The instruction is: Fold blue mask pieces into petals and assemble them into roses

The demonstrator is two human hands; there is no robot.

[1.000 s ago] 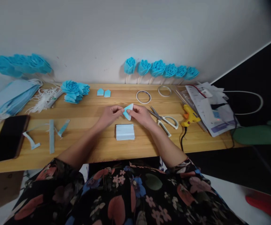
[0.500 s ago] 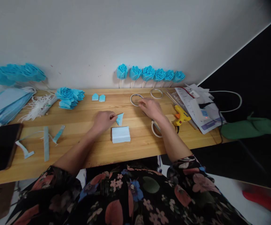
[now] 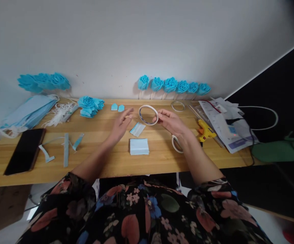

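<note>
My right hand (image 3: 171,122) holds a white ring of tape (image 3: 148,115) upright above the wooden table (image 3: 106,159). A little to the left of the ring, my left hand (image 3: 121,124) hovers with its fingers spread, holding nothing. A folded light blue piece (image 3: 137,129) lies on the table between the hands. Just in front of it sits a small stack of folded blue-white pieces (image 3: 139,146).
Blue fabric roses (image 3: 171,84) line the wall, with more (image 3: 89,103) at the left. Scissors (image 3: 175,144) are partly hidden under my right wrist, beside a yellow glue gun (image 3: 204,130), papers (image 3: 225,122) and a second tape ring (image 3: 177,106). A black phone (image 3: 24,150), blue strips (image 3: 65,149) and face masks (image 3: 27,113) lie at the left.
My right hand reached back to the tape ring and lifted it toward the middle. My left hand let go of the folded blue piece, which now lies on the table.
</note>
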